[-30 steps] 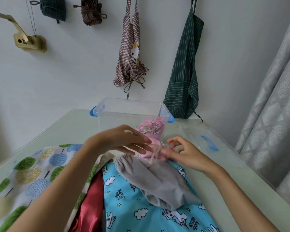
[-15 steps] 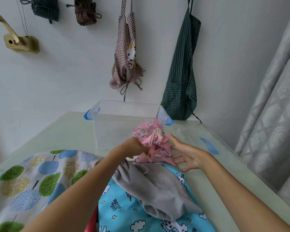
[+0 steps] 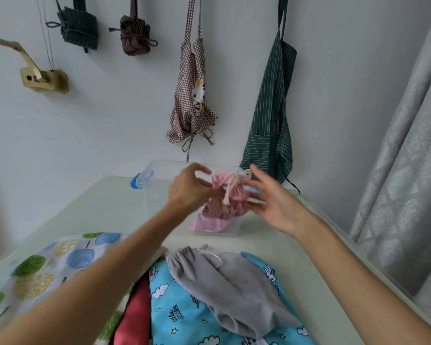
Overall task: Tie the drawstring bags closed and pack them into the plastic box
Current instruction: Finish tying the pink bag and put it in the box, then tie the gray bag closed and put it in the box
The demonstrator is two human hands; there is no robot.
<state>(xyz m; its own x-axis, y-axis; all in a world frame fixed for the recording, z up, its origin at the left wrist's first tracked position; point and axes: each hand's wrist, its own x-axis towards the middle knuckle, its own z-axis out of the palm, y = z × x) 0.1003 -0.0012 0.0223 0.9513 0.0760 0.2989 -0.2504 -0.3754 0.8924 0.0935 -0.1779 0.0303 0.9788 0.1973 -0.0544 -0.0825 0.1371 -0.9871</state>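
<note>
Pink bag point(image 3: 230, 195): small printed drawstring bag, neck gathered and tied with pale cord; held over the near right part of the plastic box, between both hands.
Plastic box point(image 3: 159, 195): clear, open top, blue latch on its left end; stands on the table; a second pink printed bag point(image 3: 209, 224) lies inside at its near right corner.
Left hand point(image 3: 188, 189): fingers curled, pinching the pink bag's neck from the left.
Right hand point(image 3: 275, 200): wide, fingers spread and straight; fingertips at the bag's right side, contact blurred, cannot tell if touching.
Writing: "UNICORN" legible on the blue cloth point(image 3: 184, 317), with a smaller word beside it too blurred to read.
Grey bag point(image 3: 234, 287): drawstring bag, mouth gathered but slack, white cord loose; lies on the blue cloth, nearer the person than the box.
Other cloth: tree-print fabric point(image 3: 42, 272) left of the blue cloth; red fabric point(image 3: 135, 319) between them.
Table point(image 3: 105, 207): pale green, glossy.
Wall behind box: checked apron point(image 3: 192, 95) with a cartoon rabbit; green striped apron point(image 3: 271, 115) to its right.
</note>
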